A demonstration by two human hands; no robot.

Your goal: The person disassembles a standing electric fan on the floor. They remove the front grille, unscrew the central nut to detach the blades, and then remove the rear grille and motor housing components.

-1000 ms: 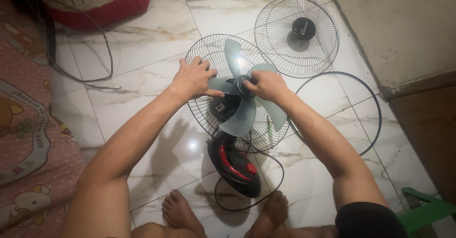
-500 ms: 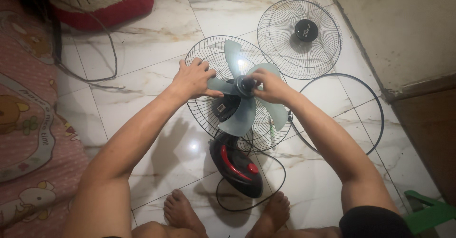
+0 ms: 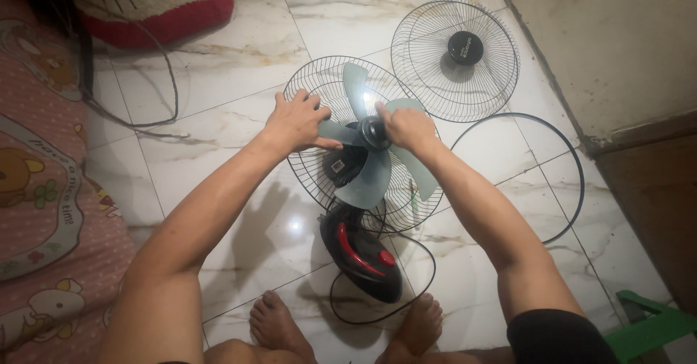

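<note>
We are bracing the pale blue plastic fan blade (image 3: 374, 179) with our left hand (image 3: 294, 123) pressed flat – our right hand (image 3: 408, 128) is pinching the dark round hub cap (image 3: 373, 130) mid-floor, turning squarely.

You are in a home, on the floor of a lived-in room; the glossy white marble-veined floor tiles (image 3: 232, 52) are household flooring; a pink cartoon-printed bed sheet (image 3: 43, 190) lies along your left side; a beige cushion with a red border (image 3: 156, 1) rests at the top; your bare feet (image 3: 279, 320) sit on the tiles; a black-and-red household table fan base (image 3: 361, 251) lies there with its loose round wire fan guard (image 3: 455, 48) nearby.
</note>
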